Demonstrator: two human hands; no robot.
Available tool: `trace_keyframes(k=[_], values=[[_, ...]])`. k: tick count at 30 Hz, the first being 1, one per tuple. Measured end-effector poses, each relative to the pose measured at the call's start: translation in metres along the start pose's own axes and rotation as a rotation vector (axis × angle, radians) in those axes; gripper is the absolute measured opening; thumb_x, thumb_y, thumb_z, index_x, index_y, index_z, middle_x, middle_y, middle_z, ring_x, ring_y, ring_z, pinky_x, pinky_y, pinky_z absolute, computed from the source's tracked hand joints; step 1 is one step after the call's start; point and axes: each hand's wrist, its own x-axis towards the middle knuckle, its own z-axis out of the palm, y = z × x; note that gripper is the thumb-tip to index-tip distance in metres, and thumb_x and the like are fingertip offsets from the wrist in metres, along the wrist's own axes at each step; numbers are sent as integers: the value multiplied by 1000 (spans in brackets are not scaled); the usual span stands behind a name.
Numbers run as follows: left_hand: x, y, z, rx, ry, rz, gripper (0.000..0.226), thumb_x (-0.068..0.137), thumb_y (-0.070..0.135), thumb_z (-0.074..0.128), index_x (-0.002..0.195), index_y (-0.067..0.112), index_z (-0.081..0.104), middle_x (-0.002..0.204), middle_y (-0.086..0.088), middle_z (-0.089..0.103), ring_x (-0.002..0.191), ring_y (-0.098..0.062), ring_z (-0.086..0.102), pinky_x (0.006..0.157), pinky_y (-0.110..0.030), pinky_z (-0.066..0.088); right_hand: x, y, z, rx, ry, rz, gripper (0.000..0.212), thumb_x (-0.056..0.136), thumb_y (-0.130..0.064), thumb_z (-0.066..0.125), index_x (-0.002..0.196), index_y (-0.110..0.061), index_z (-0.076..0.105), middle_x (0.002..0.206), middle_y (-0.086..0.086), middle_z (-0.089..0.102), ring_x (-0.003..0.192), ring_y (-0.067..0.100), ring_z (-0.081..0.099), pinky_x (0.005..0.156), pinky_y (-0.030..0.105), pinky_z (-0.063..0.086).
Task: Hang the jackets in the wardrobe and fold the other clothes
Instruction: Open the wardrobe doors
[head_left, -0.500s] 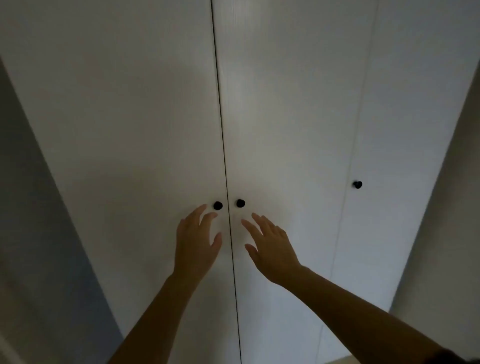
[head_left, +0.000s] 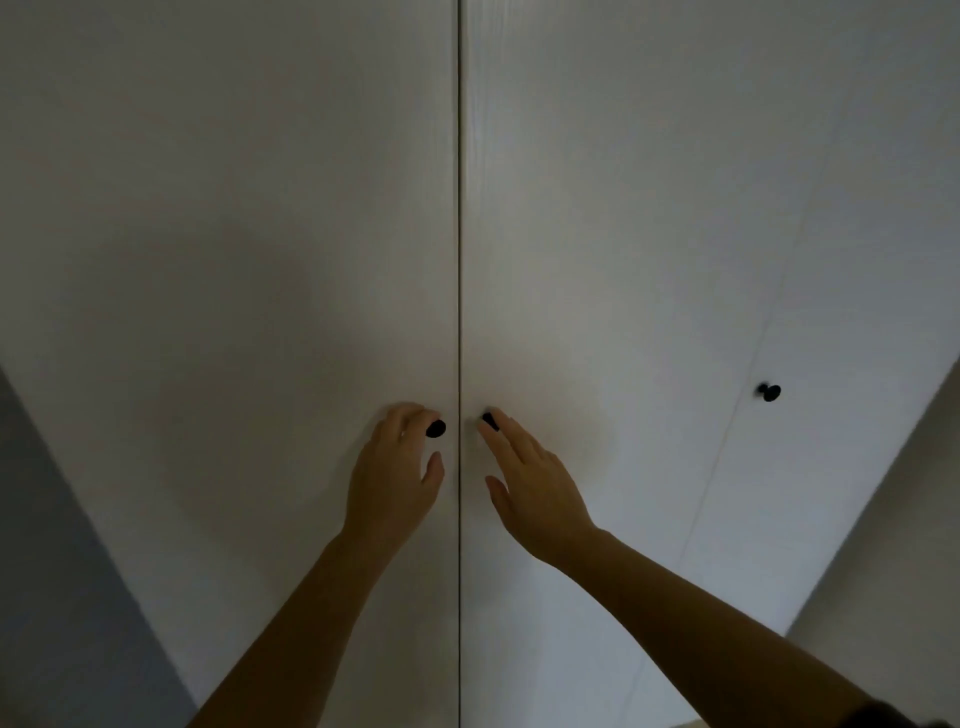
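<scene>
The wardrobe (head_left: 597, 156) fills the head view. Its white doors are closed. The left door (head_left: 234, 260) and the centre door (head_left: 597, 286) meet at a narrow vertical seam (head_left: 459, 208). A third door (head_left: 857, 208) lies further right.

Knobs: one black left knob (head_left: 436, 428) sits just left of the seam, and one black right knob (head_left: 488, 418) sits just right of it. A third knob (head_left: 769, 392) is fitted on the third door, well apart from both hands.

Left hand (head_left: 395, 478): raised against the left door. The fingers (head_left: 408, 418) lie together and bend lightly at the upper left side of the left knob. The thumb is spread below the knob and clear of it. Whether the fingertips contact the knob cannot be told.

Right hand (head_left: 540, 483): raised against the centre door. The fingers are nearly straight and close together. The foremost fingertip (head_left: 493, 434) overlaps the lower edge of the right knob. The thumb is spread toward the seam and holds nothing.

Both forearms are bare. A dark sleeve edge (head_left: 893, 714) shows at the lower right corner. A grey wall (head_left: 41, 571) borders the wardrobe on the left.
</scene>
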Motion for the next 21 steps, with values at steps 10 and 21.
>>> trace_keyframes(k=[10, 21], values=[[7, 18, 17, -185, 149, -132, 29, 87, -10, 45, 111, -1, 60, 114, -9, 51, 92, -8, 51, 90, -3, 36, 16, 19, -5, 107, 100, -89, 48, 95, -9, 49, 142, -9, 39, 142, 7, 47, 127, 19, 49, 104, 21, 27], [-24, 31, 0, -246, 265, -152, 30, 82, -15, 45, 91, 1, 68, 92, -5, 60, 81, -12, 57, 80, -3, 40, -8, -1, 5, 532, 164, -44, 51, 91, -8, 56, 140, -16, 43, 145, -4, 39, 132, 3, 35, 111, 20, 30]])
